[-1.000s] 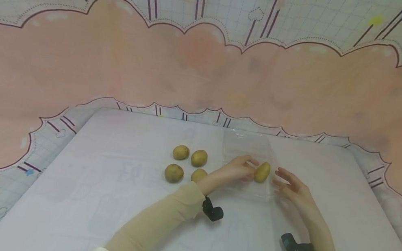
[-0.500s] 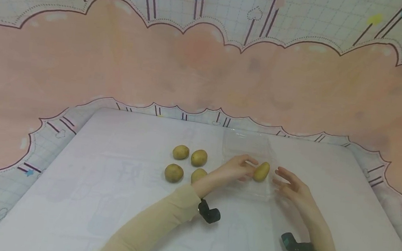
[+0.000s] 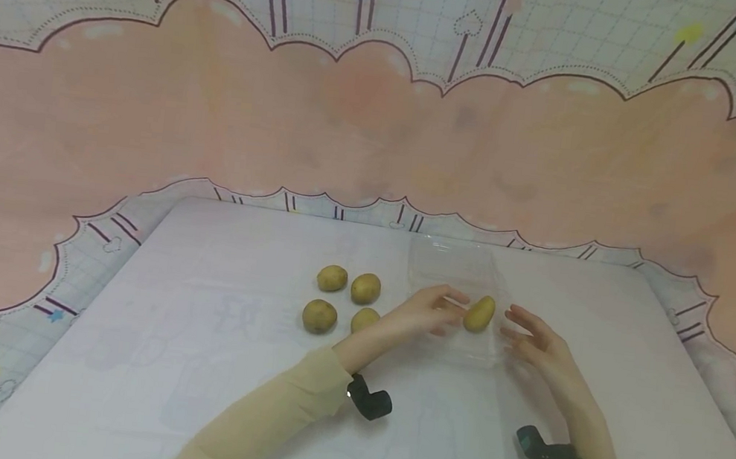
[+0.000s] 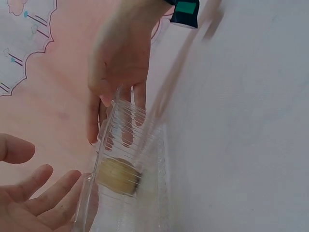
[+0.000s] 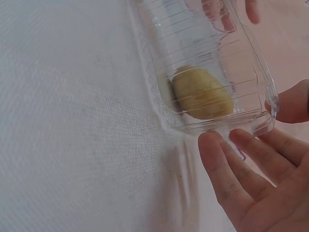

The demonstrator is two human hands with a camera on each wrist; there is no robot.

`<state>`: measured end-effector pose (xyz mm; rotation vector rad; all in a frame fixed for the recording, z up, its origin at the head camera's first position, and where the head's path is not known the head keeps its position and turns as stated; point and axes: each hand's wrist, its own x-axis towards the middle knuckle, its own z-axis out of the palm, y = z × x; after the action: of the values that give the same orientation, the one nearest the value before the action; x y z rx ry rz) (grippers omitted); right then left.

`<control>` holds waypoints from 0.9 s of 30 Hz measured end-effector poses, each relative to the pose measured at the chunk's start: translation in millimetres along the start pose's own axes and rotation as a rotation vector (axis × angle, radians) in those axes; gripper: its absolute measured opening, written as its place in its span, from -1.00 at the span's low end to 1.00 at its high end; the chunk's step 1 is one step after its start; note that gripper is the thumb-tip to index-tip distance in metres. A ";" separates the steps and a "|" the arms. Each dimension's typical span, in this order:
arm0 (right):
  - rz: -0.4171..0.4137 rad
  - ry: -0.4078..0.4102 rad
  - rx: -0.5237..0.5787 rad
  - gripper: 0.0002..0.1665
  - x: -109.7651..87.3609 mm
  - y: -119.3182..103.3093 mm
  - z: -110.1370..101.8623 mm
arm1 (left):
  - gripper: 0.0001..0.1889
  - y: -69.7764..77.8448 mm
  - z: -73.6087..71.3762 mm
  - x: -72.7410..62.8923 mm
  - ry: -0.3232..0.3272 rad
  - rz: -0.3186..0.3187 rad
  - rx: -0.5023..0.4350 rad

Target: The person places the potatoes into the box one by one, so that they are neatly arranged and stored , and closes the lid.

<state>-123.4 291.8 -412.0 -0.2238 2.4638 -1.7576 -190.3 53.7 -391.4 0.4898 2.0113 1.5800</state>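
One potato (image 3: 479,314) lies in a clear plastic box (image 3: 452,264), whose ribbed wall shows in both wrist views. Just left of that potato, my left hand (image 3: 430,311) has its fingers extended and holds nothing; in the left wrist view its fingers (image 4: 53,198) are beside the box wall. My right hand (image 3: 539,342) is at the box's right side with loosely bent fingers and nothing in its grasp. Its fingertips (image 5: 210,140) lie close to the box's end wall in the right wrist view; whether they touch it, I cannot tell.
Several potatoes (image 3: 320,316) sit grouped on the white table (image 3: 126,354) left of the box, one partly hidden by my left forearm. A patterned cloth (image 3: 352,123) hangs behind the table's back edge. Each wrist wears a black camera mount.
My left hand has drawn slightly back to the left from the potato in the box, and its forearm has shifted left. The right hand has stayed in place.
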 end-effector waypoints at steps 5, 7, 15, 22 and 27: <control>0.023 -0.002 -0.010 -0.30 -0.4 -1.1 0.4 | -0.60 0.6 -4.0 -11.9 -0.014 0.026 -0.017; 0.036 -0.001 -0.013 -0.29 -0.8 -1.6 0.7 | -0.60 1.9 -5.8 -17.8 -0.014 0.036 -0.032; 0.033 -0.003 -0.005 -0.30 -1.8 -1.4 0.0 | -0.62 3.4 -15.0 -41.6 0.025 0.053 -0.056; 0.038 -0.007 -0.007 -0.30 -1.5 -0.6 -0.4 | -0.61 -4.0 -25.1 -58.8 0.048 0.084 -0.133; 0.037 -0.007 -0.008 -0.30 -1.1 -1.0 0.6 | -0.61 -3.4 -34.3 -71.5 0.074 0.071 -0.141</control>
<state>-122.1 291.1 -411.3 -0.1829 2.4544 -1.7295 -154.3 -15.3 -375.6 0.4593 1.9383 1.7924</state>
